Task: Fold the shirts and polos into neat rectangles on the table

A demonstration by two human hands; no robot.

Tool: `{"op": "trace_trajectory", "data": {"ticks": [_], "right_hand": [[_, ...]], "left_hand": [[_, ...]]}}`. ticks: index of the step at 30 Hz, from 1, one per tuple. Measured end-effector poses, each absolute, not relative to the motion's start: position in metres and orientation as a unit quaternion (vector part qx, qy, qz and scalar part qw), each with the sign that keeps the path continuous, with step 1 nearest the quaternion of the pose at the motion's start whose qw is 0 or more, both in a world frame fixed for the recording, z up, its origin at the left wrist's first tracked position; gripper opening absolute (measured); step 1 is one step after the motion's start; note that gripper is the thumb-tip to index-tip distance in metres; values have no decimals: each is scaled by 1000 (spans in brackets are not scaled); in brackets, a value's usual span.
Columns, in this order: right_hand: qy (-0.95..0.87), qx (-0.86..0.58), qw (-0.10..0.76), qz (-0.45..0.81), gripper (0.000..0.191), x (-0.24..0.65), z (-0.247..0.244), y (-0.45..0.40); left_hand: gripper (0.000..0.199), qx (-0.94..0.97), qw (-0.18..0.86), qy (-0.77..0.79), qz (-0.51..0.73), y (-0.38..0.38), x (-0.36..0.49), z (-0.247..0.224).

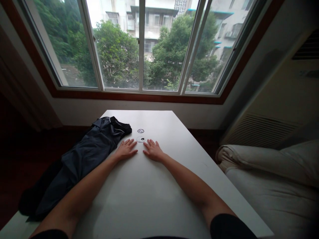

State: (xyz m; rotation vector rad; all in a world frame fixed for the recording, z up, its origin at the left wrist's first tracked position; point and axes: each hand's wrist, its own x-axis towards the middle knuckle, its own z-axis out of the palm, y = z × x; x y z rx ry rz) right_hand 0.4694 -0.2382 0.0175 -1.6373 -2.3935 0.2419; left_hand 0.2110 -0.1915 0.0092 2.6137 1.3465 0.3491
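My left hand (126,149) lies flat on the white table (139,199), fingers spread and holding nothing. Opposite it, my right hand (154,150) rests palm down with its fingers apart, also bare of any object. Just beyond the fingertips, between the two hands, is a round flat disc-like mark (141,139) with a dark spot. A second round patterned mark (141,131) sits a little farther off. Whether these are stickers or loose pieces I cannot tell. A dark grey and black garment (84,156) is heaped along the table's left side, close to my left hand and forearm.
A window (142,49) with a brown frame stands past the table's far edge. To the right is a beige sofa (271,186), with a large pale appliance with vents (269,129) behind it. A curtain (25,86) hangs at the left.
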Motion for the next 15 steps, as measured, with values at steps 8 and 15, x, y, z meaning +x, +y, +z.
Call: {"op": "trace_trajectory", "data": {"ticks": [8,15], "right_hand": [[-820,-549,146,67,61,476,18,-241],[-826,-537,162,61,53,478,20,-244]], "left_hand": [[77,873,75,471,106,-204,215,14],[70,880,80,452,121,-211,209,17]]}}
